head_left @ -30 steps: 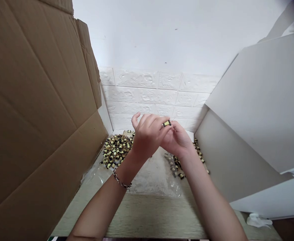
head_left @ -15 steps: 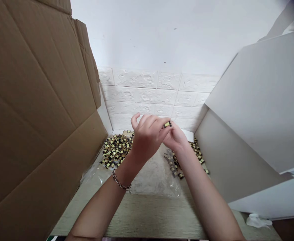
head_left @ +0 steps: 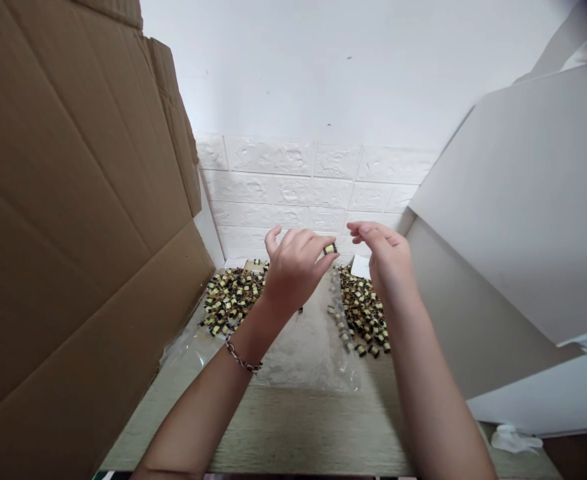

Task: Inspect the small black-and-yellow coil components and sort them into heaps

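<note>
A small transformer [head_left: 330,249], a yellow-wrapped coil with black pinned ends, is pinched between the thumb and forefinger of my left hand [head_left: 296,263]. The other fingers of that hand curl loosely, and a chain bracelet [head_left: 241,357] circles its wrist. To the right, apart from the transformer, is my right hand [head_left: 386,250], its thumb and fingertips pressed together. Whatever those fingertips hold, if anything, is too small to make out. Similar transformers lie in a left pile [head_left: 231,300] and a right pile [head_left: 363,310] beyond and below my hands.
A clear plastic bag [head_left: 303,353] lies flat on the pale wooden table [head_left: 303,427]. Brown cardboard [head_left: 83,233] walls the left side, and a white panel [head_left: 523,200] the right. A white brick-patterned wall [head_left: 298,187] stands behind. Crumpled white material [head_left: 516,439] sits at the right front.
My right hand has moved away from the transformer to the right, its fingertips now together, uncovering the right pile. My left hand stays nearly in place with the transformer.
</note>
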A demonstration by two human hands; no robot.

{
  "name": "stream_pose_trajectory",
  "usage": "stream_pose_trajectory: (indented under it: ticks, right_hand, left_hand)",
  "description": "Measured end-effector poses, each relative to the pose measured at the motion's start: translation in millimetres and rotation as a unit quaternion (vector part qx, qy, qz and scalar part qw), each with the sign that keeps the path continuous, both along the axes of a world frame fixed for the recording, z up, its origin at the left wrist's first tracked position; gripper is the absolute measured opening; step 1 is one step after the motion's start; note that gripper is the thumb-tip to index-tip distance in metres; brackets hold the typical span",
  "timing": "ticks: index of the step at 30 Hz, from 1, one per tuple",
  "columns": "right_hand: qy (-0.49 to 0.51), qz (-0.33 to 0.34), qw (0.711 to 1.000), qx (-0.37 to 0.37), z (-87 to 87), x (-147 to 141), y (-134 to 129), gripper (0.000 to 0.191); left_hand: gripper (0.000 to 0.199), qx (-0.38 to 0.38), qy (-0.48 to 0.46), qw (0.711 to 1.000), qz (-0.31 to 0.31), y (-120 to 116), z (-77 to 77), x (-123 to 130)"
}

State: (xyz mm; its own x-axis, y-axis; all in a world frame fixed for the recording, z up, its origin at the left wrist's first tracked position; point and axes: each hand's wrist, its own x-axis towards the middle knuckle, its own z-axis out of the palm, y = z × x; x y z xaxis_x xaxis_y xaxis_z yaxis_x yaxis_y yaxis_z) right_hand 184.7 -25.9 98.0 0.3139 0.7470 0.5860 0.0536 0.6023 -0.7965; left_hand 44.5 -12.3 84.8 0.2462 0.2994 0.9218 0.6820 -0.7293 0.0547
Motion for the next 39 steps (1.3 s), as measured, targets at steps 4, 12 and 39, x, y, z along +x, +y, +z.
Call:
stream_pose_trajectory:
  ticks: [4, 12, 39]
  right_hand:
    - [-0.009, -0.002, 1.000, 0.001, 2.8, -4, -6, 0.012]
    - [-0.058, 0.016, 0.998, -0.012, 3.8, -3, -9, 0.011]
    - [-0.304, -0.119, 0.945, 0.004, 4.9, 0, -18, 0.010]
  left_hand:
    - [0.012, -0.008, 0.000, 1.000, 0.001, 0, 0.2, -1]
    - [0.012, -0.015, -0.008, 1.000, 0.003, 1, 0.7, -2]
    - [0.012, 0.003, 0.091, 0.996, 0.017, -1, 0.4, -5]
